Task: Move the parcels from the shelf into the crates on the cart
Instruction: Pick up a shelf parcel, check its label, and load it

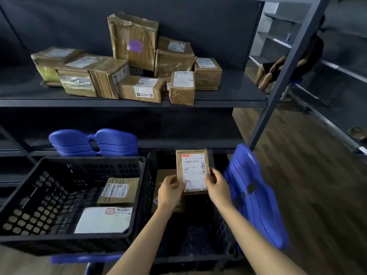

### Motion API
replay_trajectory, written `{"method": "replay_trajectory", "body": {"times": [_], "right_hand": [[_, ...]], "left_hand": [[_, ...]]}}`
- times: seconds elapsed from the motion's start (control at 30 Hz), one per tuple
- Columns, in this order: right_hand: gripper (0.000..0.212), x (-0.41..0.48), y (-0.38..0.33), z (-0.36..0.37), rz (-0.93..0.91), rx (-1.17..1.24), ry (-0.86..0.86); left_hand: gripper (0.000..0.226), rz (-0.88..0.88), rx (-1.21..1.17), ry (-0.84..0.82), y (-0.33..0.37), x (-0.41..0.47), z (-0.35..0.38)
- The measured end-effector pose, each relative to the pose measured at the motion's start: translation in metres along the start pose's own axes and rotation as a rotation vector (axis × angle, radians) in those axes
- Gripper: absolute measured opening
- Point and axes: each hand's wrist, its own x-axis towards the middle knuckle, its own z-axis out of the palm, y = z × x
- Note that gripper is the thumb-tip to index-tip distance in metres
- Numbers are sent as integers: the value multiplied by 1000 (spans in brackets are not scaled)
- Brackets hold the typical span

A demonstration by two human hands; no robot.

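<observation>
Under the held parcel [193,171], another parcel [163,174] seems half-hidden

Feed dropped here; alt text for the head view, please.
The left hand and right hand hold a small labelled parcel over the right crate. The left crate holds a brown parcel and a white parcel; more cardboard parcels sit on the shelf above.

1. The parcels [133,40] at 12 o'clock are showing brown cardboard under glossy, wrinkled tape.
2. The shelf [234,94] is looking like dark, matt metal.
3. The crates [39,195] are looking like black, matt plastic.
4. The chair [256,195] at 4 o'clock is shining as smooth blue plastic.
5. The floor [317,175] is showing wood grain.
6. The small parcel [193,169] at 6 o'clock is showing matt brown paper.
</observation>
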Motion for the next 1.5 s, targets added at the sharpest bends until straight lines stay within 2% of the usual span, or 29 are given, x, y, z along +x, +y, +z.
{"method": "replay_trajectory", "body": {"times": [0.17, 0.23, 0.27, 0.4, 0.5, 0.53, 0.87, 1.27, 1.4, 1.5], "right_hand": [[45, 5, 38, 15, 56, -57, -17], [46, 7, 57, 22, 84, -86, -43], [46, 9, 66, 25, 102, -104, -55], [45, 15, 103, 40, 136, -115, -84], [44, 21, 126, 49, 183, -108, -89], [44, 23, 133, 52, 195, -105, -85], [51, 41, 181, 78, 281, -156, -74], [41, 63, 221, 100, 345, -155, -72], [41, 75, 236, 107, 365, -110, -82], [43, 80, 245, 113, 363, -66, -59]], "left_hand": [[33, -19, 91, -51, -27, 5, 22], [9, -18, 133, -59, -42, 7, 31], [5, -15, 152, -68, -49, 8, 35], [13, -12, 243, -120, -75, 17, 52], [41, -31, 204, -138, -91, 25, 65], [44, -38, 187, -144, -96, 28, 69], [42, -121, 181, -204, -140, 42, 101], [35, -122, 263, -324, -176, 58, 124], [40, -89, 233, -357, -181, 60, 143], [55, -60, 221, -357, -182, 62, 153]]}}
